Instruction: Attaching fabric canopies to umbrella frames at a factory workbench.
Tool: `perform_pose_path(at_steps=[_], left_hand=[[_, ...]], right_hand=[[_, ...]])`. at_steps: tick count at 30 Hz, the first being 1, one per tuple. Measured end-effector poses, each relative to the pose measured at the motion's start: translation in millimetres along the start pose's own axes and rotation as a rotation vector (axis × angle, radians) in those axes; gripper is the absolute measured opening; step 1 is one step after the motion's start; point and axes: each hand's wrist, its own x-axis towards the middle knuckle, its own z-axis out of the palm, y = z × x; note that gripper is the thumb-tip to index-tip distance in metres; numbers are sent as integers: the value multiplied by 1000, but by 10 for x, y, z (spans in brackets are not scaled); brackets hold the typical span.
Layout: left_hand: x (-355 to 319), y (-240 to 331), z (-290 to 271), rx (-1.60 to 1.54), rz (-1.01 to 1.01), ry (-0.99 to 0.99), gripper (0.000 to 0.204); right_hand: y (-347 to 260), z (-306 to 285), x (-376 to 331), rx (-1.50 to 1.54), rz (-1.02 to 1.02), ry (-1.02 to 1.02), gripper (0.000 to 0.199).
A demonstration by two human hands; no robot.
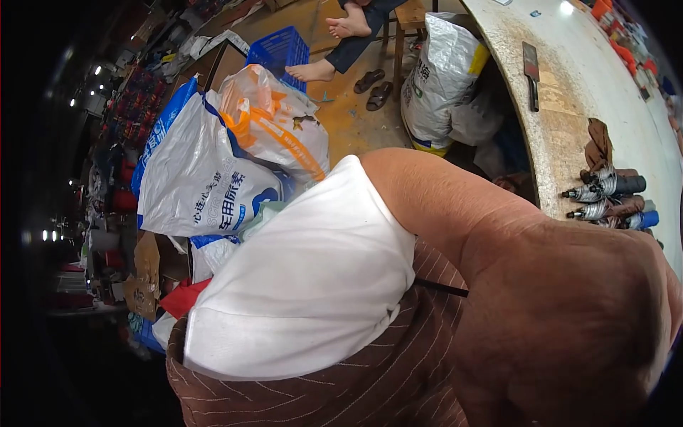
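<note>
No fingers of my left or right hand can be made out. A large bare-skinned surface (569,327) fills the lower right, very close and partly in shadow; I cannot tell which limb it belongs to. It joins a bent bare arm (434,185) that comes out of a white sleeveless garment (306,270). Below the white cloth lies brown pinstriped fabric (320,384), with a short black strip (442,287) crossing beside it. What is behind the large skin surface stays hidden.
White printed sacks (206,178) and a blue crate (288,50) are at left. Another full sack (441,85) leans by a worn table (562,114) bearing a flat black-handled tool (531,71) and dark bundles (608,192). A seated person's bare feet (313,70) and sandals (377,92) show behind.
</note>
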Motion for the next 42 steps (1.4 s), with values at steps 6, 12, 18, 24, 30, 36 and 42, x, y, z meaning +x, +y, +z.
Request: perform_pose_path(at_steps=[6, 12, 18, 24, 30, 36, 42], left_hand=[[-3, 37, -48, 68, 47, -66, 7], [28, -17, -151, 127, 87, -123, 7], [14, 88, -228, 191, 130, -190, 8], [106, 234, -339, 261, 188, -281, 8], [352, 456, -232, 303, 307, -480, 9], [525, 601, -20, 318, 415, -684, 9], [661, 568, 28, 314, 352, -803, 10]], right_hand=[[168, -103, 31, -149, -9, -10, 36], [360, -257, -11, -308, -16, -26, 36], [458, -371, 10, -462, -26, -29, 36], [476, -478, 59, -602, -34, -1, 36], [392, -522, 171, -669, 36, 120, 37], [-54, -823, 152, -331, 138, 379, 37], [-30, -741, 182, -37, 174, 569, 36]])
